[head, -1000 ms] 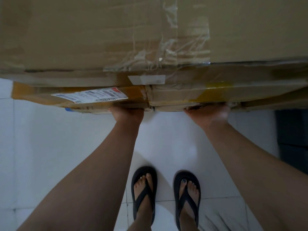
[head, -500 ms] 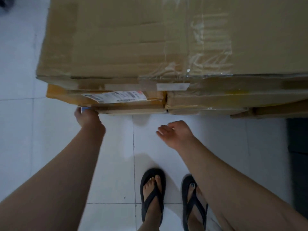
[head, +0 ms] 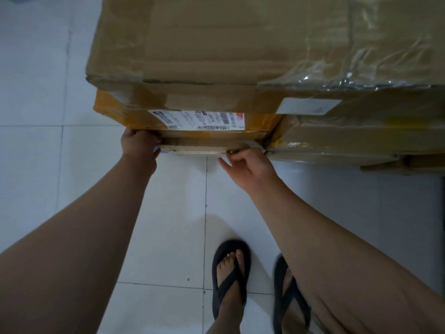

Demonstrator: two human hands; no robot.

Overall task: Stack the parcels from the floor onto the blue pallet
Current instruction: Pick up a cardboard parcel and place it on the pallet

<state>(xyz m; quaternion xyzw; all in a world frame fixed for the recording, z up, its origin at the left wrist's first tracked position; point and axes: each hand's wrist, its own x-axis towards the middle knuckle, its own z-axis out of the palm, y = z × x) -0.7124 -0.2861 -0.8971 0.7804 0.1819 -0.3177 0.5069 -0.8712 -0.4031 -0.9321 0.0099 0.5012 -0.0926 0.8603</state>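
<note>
A stack of brown cardboard parcels fills the upper part of the head view. A large taped box lies on top. Under its left end sits a yellow-taped parcel with a white shipping label. Below that is a thin flat parcel. My left hand grips the flat parcel's left corner, fingers curled round the edge. My right hand pinches its lower edge near the right end. A sliver of blue shows by my left hand; the pallet itself is hidden.
More parcels sit in the stack to the right, one jutting out low. White floor tiles spread on the left and below. My feet in black flip-flops stand close to the stack. A dark area borders the right edge.
A second ago both hands held the stack's lower edge further right. My left hand moved to the left corner, my right hand let go, hung free, then took the flat parcel's edge.
</note>
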